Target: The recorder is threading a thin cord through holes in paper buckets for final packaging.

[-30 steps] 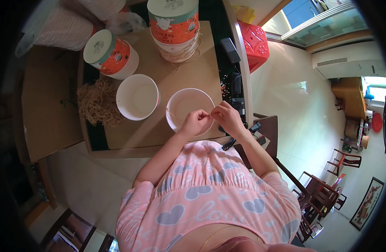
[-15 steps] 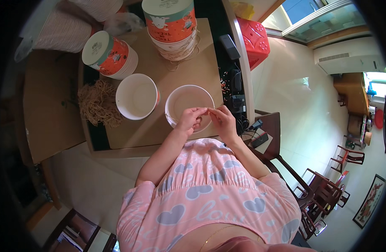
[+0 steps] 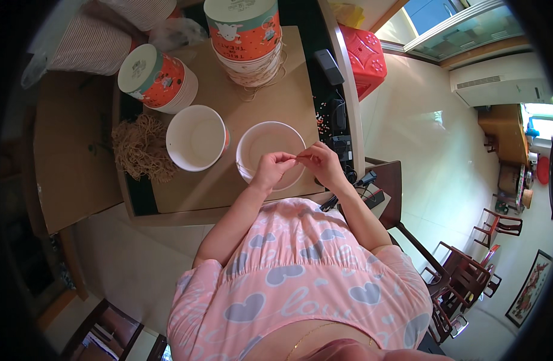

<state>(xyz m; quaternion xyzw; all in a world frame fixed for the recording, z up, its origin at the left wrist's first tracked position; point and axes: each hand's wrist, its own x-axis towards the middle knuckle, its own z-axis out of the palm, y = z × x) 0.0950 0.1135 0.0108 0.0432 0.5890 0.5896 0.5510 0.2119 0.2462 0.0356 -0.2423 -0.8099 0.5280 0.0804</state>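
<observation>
Paper cup (image 3: pixel 260 139) right below fingertips, mouth up, most of it lying leftward; left hand (image 3: pixel 271 171) over opening, right hand (image 3: pixel 324 165) by right rim, about equally near! Both pinched tight, tips meeting, apparently on string (image 3: pixel 243 166), strand showing leftward too.

A red plastic stool (image 3: pixel 362 60) stands just beside the table (image 3: pixel 352 108), near something yellow (image 3: pixel 347 16); a dark gray box (image 3: pixel 329 67) and a black power adapter (image 3: pixel 338 114) sit in a row on the table's right side, with tiny red and white bits (image 3: pixel 322 115) next to them; a dark wooden armchair (image 3: pixel 425 254) is close by; far across the shiny pale floor (image 3: pixel 424 120) are a white air conditioner (image 3: pixel 502 82), a brown wooden cabinet (image 3: pixel 499 133), a bright window (image 3: pixel 541 128), more wooden chairs (image 3: pixel 460 278) and a framed picture (image 3: pixel 528 287); on the left is a brown cardboard box (image 3: pixel 74 159).
</observation>
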